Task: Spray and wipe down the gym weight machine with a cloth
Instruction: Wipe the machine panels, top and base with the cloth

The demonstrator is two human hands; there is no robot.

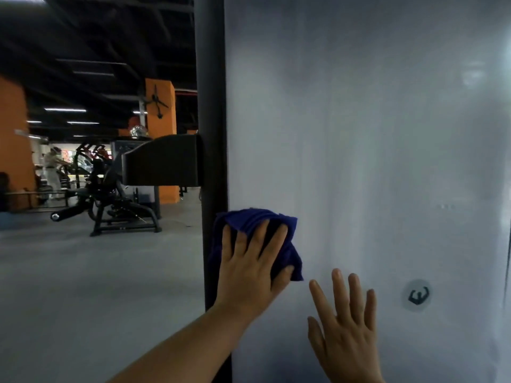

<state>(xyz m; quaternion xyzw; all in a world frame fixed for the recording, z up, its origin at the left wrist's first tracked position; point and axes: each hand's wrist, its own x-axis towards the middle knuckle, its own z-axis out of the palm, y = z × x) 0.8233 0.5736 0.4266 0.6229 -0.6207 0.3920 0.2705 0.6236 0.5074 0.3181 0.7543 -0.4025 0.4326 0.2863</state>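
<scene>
I press the blue cloth point(287, 250) flat under my left hand point(249, 269) at the panel point(373, 134) edge, right hand point(345, 333) open beside it; streaks suggest, perhaps, most wiping remains.

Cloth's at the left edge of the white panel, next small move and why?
Probably sweep the blue cloth rightward across the white panel. The left hand presses it flat at the panel's left edge, beside the black post, so most of the panel lies to the right. The right hand, open with fingers spread on the panel, would likely need to shift aside.
</scene>
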